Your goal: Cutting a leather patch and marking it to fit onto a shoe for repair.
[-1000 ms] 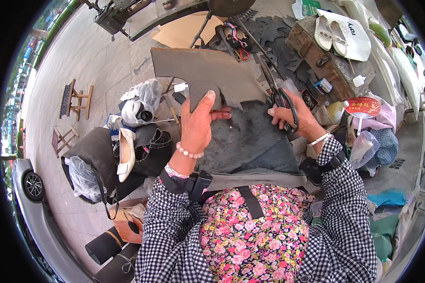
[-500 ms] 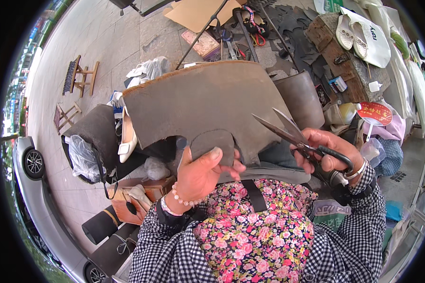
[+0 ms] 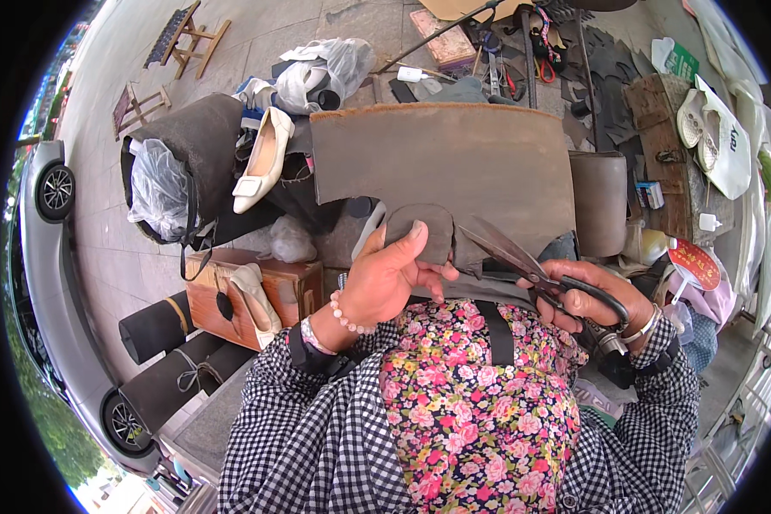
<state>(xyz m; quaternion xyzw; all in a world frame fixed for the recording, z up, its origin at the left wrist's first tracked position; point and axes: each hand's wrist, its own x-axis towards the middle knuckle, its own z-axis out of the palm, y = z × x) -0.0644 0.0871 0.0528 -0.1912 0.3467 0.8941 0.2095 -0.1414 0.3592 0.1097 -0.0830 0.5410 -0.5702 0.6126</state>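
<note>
A large grey-brown sheet, with a fuzzy far edge, lies across my lap. At its near edge, my left hand pinches a rounded grey piece, thumb on top and fingers beneath. A cut line runs along the right side of that piece; whether it still joins the sheet I cannot tell. My right hand grips dark metal scissors by their black handles. Their blades point left and away, slightly apart, with the tips beside the rounded piece. Part of the lower blade is hard to make out against the sheet.
To the left are a cream shoe, a dark bag holding clear plastic, a wooden box with another shoe against it, and dark rolls. A wooden chest with white shoes stands right. Metal rods rise beyond the sheet.
The scissors have come left and down to the rounded piece, their blades closer together. My left hand keeps its pinch. The whole view has shifted, and the sheet lies straighter.
</note>
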